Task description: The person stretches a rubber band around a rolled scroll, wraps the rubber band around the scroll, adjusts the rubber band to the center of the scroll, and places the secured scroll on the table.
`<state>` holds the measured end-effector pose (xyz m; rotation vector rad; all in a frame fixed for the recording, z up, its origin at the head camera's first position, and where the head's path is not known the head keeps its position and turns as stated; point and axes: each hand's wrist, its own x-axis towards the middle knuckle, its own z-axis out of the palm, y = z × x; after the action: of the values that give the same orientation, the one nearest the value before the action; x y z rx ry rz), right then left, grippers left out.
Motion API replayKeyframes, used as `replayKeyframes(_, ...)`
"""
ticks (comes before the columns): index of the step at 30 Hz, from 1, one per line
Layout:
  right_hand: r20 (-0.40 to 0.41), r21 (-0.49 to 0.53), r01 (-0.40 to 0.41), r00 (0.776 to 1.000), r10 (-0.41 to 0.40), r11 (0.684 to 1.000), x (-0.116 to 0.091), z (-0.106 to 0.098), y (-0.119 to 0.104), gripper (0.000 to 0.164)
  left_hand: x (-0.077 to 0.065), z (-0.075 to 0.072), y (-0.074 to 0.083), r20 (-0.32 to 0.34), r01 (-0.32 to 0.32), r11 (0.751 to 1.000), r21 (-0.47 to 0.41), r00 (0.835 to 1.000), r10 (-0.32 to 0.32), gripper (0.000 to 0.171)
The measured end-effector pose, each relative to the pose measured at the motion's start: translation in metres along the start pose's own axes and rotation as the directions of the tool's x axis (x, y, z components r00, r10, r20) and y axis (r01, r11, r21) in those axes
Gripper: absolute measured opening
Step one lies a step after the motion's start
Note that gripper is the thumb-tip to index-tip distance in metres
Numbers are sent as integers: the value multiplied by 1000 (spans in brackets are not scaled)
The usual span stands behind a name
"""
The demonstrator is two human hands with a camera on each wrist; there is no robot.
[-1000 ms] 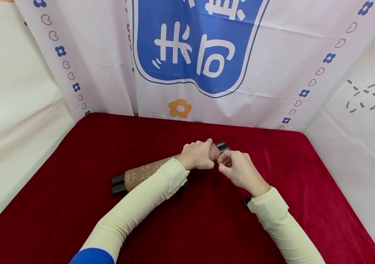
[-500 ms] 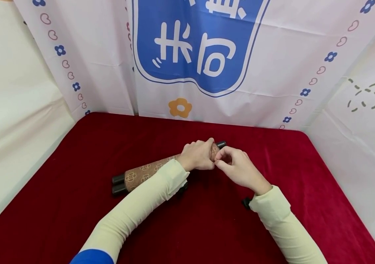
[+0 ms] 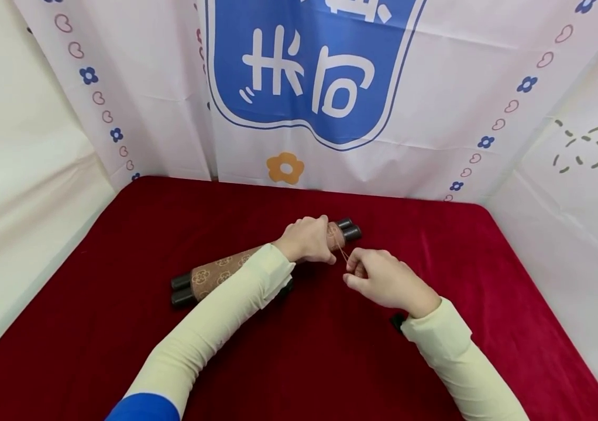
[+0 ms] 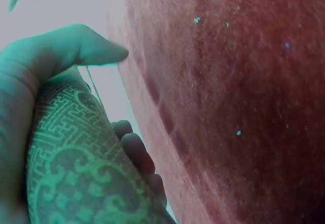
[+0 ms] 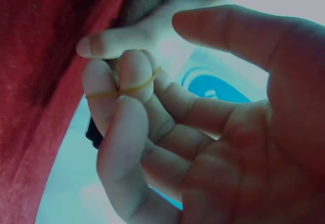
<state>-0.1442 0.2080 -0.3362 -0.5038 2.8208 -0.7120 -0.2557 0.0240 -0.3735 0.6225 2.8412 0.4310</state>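
A rolled scroll (image 3: 220, 273) in brown patterned cloth lies slantwise on the table, its paired black roller ends (image 3: 183, 297) showing at both sides. My left hand (image 3: 306, 238) grips it near its right end. In the left wrist view, the thumb and fingers wrap the patterned cloth (image 4: 81, 168). Just right of the scroll, my right hand (image 3: 388, 279) has its fingers hooked in a thin rubber band (image 3: 342, 253), pulled out taut from the scroll's right end. The right wrist view shows the yellowish band (image 5: 134, 89) lying across the curled fingertips.
Dark red cloth (image 3: 299, 362) covers the table. A white printed curtain (image 3: 436, 88) with a blue emblem hangs along the back edge, and white sheets (image 3: 20, 146) close off the sides. A small black device (image 3: 398, 320) sits at the right wrist.
My right hand first came in against the scroll's right end, covering part of it, then drew back right and downward, stretching the rubber band. My left hand keeps its grip on the scroll.
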Motion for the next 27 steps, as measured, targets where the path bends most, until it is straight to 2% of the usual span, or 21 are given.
replayKeyframes(6, 30, -156, -22, 999, 27, 988, -15, 4, 5, 33, 0, -5, -4, 65, -47, 998, -46, 997, 50, 95)
replayKeyframes(13, 43, -245, 24, 999, -14, 969, -20, 17, 16, 39, -5, -13, -11, 92, -78, 987, -142, 992, 92, 115)
replayKeyframes(17, 40, -358, 67, 998, -57, 931, -20, 25, 10, 44, -7, -16, -9, 76, -67, 986, -154, 994, 80, 125)
replayKeyframes(19, 5, -455, 109, 993, -119, 884, -20, 31, 4, 42, -8, -16, -8, 61, -61, 987, -150, 996, 71, 126)
replayKeyframes(21, -59, -576, 150, 973, -224, 803, -21, 39, -3, 39, -8, -15, -8, 44, -60, 988, -143, 997, 67, 120)
replayKeyframes(23, -139, -706, 156, 926, -351, 691, -23, 47, -12, 32, -8, -14, -8, 25, -65, 989, -133, 997, 69, 111)
replayKeyframes(25, -215, -805, 112, 860, -462, 582, -25, 55, -22, 23, -8, -13, -7, 12, -68, 990, -125, 997, 70, 102)
replayKeyframes(27, -262, -865, 39, 815, -516, 501, -27, 62, -32, 14, -8, -11, -6, 4, -75, 990, -118, 997, 76, 97)
